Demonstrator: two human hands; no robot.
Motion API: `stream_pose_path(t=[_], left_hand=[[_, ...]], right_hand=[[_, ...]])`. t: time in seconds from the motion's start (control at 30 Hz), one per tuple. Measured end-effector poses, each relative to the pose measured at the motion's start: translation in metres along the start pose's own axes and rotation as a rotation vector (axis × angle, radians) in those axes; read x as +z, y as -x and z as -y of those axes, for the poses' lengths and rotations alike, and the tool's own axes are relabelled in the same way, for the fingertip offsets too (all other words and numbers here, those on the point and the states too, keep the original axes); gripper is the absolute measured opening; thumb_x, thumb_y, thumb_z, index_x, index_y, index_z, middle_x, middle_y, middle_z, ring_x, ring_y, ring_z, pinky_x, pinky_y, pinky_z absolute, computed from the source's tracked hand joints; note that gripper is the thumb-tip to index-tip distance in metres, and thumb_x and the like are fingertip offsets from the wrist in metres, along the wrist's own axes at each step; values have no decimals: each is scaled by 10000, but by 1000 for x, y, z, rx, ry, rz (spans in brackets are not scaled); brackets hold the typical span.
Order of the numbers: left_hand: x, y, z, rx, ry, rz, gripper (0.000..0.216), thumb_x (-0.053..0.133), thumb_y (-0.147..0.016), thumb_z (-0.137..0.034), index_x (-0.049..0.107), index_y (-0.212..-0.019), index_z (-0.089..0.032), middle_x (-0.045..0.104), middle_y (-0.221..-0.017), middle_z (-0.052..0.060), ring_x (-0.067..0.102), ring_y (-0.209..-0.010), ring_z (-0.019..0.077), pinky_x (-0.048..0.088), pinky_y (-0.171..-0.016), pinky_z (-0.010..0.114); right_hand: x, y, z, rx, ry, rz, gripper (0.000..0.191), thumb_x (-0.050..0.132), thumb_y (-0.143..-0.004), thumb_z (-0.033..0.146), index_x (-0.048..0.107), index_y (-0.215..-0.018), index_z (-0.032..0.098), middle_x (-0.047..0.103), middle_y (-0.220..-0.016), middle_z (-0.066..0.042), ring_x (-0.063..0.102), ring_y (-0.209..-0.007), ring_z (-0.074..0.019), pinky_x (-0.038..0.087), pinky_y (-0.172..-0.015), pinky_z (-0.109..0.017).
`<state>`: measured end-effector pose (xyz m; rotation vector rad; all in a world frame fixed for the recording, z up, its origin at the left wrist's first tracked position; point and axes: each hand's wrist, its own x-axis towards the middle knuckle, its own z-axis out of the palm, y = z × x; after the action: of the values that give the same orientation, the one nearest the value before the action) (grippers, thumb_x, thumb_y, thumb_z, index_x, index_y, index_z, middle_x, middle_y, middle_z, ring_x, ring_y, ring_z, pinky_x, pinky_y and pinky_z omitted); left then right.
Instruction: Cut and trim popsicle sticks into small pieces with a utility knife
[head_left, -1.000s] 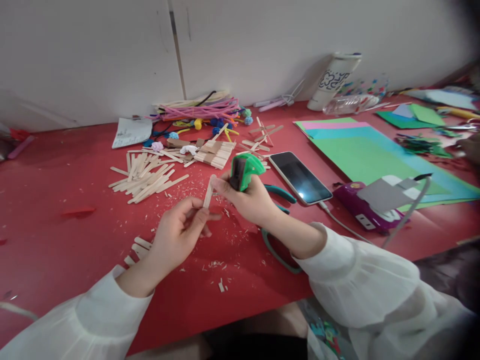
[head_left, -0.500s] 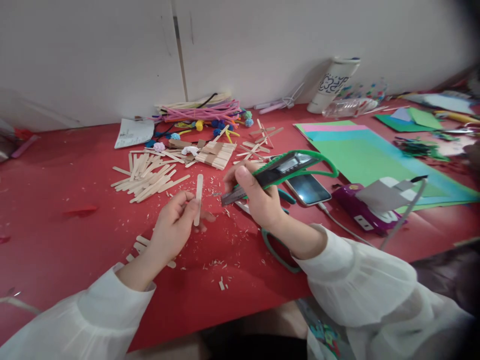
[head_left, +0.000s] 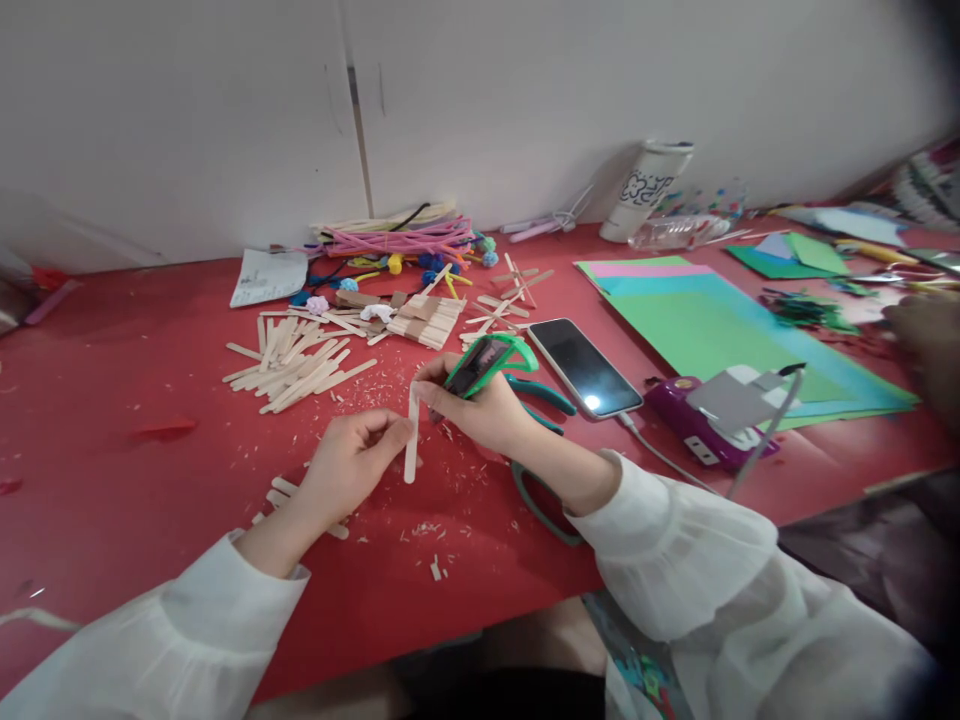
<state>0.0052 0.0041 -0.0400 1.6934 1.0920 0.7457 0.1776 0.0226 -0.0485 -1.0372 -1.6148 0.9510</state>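
My left hand (head_left: 349, 462) pinches a pale wooden craft stick (head_left: 411, 440) and holds it nearly upright just above the red table (head_left: 112, 480). Wrapped around a green-handled cutter (head_left: 487, 362), my right hand (head_left: 480, 410) has the tool's dark blade end against the top of the stick. Wood shavings lie on the table under both hands. A few short cut stick pieces (head_left: 281, 492) rest by my left wrist.
A pile of craft sticks (head_left: 292, 360) lies ahead to the left, with pipe cleaners (head_left: 397, 240) behind. A phone (head_left: 583, 366) on a cable, teal-handled scissors (head_left: 544, 395), a purple device (head_left: 701, 425), coloured paper sheets (head_left: 712, 310) and a cup (head_left: 645, 190) fill the right side.
My right hand swung the green cutter away from the stick and has brought it back to the stick's top. My left hand lowered the stick slightly. The view shifted a little.
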Motion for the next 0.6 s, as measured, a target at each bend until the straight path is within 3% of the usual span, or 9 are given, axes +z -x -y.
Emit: stream_pose_path(t=[0.3,0.6], left_hand=[[-5,-6,13,-15,-50,-15,171,492,-816,-361,539,-809,-196,545,-572,-50,537,-496,124,438,-513,232],[-6,-6,11,-23,-45,8,157,467,-850,-346,529,-849,-202,612,-697,-7,603,-639,159,449,-567,244]], right_hand=[[2,2,5,34,81,48,106,570,-765,271,580,-721,174,569,-672,5,531,-622,-126,444,-607,-282],[2,1,-1,111,59,68,139,544,-780,324,564,-756,188,587,-689,-1,563,-622,-135,471,-590,-274]])
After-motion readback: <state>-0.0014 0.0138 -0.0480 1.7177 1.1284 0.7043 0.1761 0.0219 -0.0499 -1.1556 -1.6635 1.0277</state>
